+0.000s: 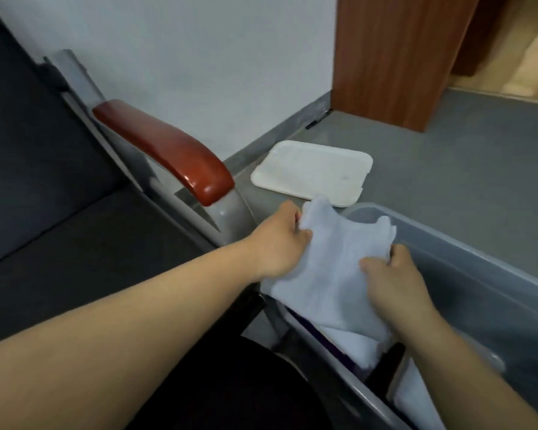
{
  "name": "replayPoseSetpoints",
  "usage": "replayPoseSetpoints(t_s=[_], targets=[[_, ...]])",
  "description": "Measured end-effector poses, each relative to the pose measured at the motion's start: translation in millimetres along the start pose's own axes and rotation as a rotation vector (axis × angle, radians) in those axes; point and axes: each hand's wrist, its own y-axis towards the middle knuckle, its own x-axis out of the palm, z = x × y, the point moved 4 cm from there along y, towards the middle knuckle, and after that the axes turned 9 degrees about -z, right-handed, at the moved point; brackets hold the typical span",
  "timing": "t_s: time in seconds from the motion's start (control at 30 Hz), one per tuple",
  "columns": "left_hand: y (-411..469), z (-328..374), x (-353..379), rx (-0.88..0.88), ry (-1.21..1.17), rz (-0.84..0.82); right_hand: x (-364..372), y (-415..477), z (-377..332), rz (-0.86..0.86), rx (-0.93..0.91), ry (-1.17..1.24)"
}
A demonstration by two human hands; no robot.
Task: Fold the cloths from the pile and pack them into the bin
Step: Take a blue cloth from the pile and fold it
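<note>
A pale blue-white cloth (330,268) hangs over the near left end of the translucent grey bin (491,274) on the floor. My left hand (277,240) grips the cloth's left upper corner. My right hand (395,280) clutches its right side, just inside the bin's rim. Below the held cloth, more pale cloth (361,349) lies in the bin. The bin's floor is mostly hidden by its frosted wall.
The bin's white lid (314,172) lies flat on the grey floor beyond the bin. A dark blue seat (75,237) with a red-brown wooden armrest (168,150) stands at left. A wooden cabinet side (398,57) rises at the back right.
</note>
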Motion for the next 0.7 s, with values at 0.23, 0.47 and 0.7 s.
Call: replayPoseSetpoints(t_s=[0.23,0.47,0.7], targets=[[86.9,-24.7,72.4,-0.071,0.162,-0.186,-15.3,40.5,98.8,0.096,0.277,0.092],[114.8,-63.8,104.9,-0.100,0.291,-0.306,2.2,63.2,146.2,-0.084,0.485,-0.225],[90.9,-61.7,89.4,-0.115,0.245,-0.375,-1.3,61.9,116.8,-0.139,0.389,-0.680]])
